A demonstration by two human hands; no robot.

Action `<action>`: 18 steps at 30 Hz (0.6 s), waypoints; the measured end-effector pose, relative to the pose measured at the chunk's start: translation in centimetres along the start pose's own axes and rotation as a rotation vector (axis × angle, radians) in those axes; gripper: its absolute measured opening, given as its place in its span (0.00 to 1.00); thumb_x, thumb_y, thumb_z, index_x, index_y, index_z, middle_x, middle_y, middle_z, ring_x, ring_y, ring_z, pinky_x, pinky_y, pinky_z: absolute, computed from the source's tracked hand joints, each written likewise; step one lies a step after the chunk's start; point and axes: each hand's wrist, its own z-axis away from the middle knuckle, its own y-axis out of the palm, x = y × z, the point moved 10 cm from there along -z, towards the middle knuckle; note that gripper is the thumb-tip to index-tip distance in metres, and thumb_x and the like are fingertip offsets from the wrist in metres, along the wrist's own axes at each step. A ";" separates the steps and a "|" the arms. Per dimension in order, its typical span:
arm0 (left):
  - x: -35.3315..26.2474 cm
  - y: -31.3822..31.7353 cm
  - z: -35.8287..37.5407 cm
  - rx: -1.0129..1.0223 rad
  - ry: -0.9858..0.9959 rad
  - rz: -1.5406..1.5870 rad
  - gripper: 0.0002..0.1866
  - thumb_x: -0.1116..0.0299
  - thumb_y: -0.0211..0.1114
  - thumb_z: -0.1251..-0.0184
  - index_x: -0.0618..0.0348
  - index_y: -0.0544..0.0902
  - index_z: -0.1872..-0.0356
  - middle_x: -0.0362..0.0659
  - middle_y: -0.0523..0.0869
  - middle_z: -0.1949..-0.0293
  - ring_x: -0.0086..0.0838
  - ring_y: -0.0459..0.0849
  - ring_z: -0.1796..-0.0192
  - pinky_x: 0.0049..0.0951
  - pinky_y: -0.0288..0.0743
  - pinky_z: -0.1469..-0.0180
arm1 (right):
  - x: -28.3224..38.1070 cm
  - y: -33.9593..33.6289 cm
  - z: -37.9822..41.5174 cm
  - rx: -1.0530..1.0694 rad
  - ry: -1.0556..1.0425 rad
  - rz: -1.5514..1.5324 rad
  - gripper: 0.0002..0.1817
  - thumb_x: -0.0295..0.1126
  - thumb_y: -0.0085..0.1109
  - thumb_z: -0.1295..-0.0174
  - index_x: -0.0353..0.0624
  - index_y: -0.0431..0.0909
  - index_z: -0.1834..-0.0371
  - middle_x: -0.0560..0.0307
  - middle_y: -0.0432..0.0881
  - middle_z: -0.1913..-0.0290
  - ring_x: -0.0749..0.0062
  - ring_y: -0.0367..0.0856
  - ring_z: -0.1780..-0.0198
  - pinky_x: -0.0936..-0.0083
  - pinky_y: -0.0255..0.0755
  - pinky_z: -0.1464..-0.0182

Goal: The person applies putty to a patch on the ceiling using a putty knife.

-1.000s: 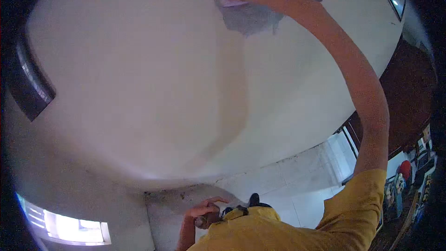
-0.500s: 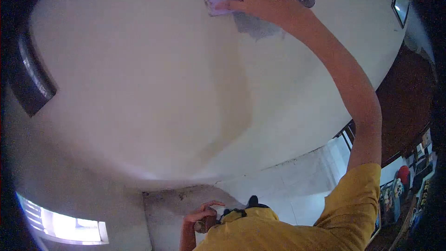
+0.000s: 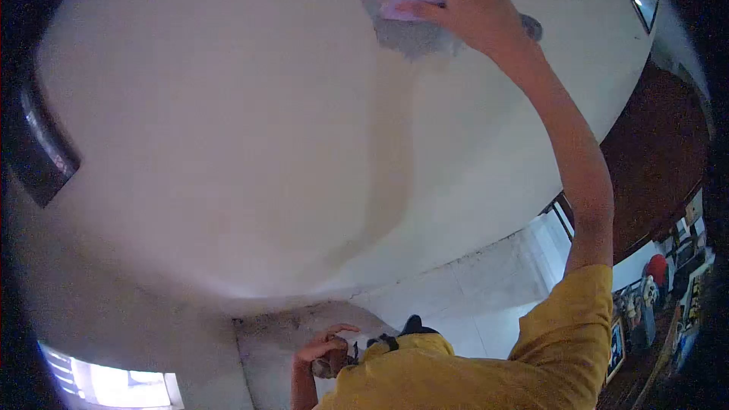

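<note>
High on the pale wall [image 3: 250, 121], my right hand [image 3: 478, 19] is wrapped round a putty knife. Its wide lilac-looking blade [image 3: 402, 0] lies against a rough grey patch [image 3: 414, 38], with my fingers spread over the blade. The dark rounded end of its handle [image 3: 532, 28] sticks out behind my wrist. Down low, close to my chest, my left hand [image 3: 323, 345] curls round a brown, rounded object [image 3: 331, 363]; I cannot tell what it is.
A bright louvred window [image 3: 114, 386] is at the lower left. A dark curved piece [image 3: 49, 144] stands at the left edge. On the right are a dark red-brown panel [image 3: 653, 159] and cluttered shelves [image 3: 653, 304] with a red round item [image 3: 657, 264].
My right hand and the putty knife have moved right and slightly down across the grey patch, uncovering more of its left side. My left hand has shifted only slightly.
</note>
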 end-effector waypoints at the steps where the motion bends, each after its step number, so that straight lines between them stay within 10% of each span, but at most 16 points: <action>1: 0.2 -0.3 -0.2 0.000 0.017 0.016 0.24 0.70 0.59 0.38 0.60 0.69 0.39 0.36 0.79 0.75 0.17 0.75 0.69 0.22 0.70 0.65 | 0.2 -0.1 -0.3 -0.003 -0.007 0.019 0.31 0.66 0.50 0.45 0.44 0.79 0.71 0.47 0.81 0.71 0.52 0.82 0.65 0.57 0.75 0.61; 18: -0.4 2.5 -1.1 0.168 0.058 0.023 0.27 0.68 0.58 0.38 0.61 0.66 0.37 0.38 0.81 0.73 0.21 0.78 0.69 0.23 0.71 0.63 | 1.8 0.2 0.6 0.056 -0.049 0.046 0.35 0.69 0.47 0.46 0.43 0.80 0.71 0.45 0.82 0.73 0.53 0.83 0.67 0.56 0.77 0.64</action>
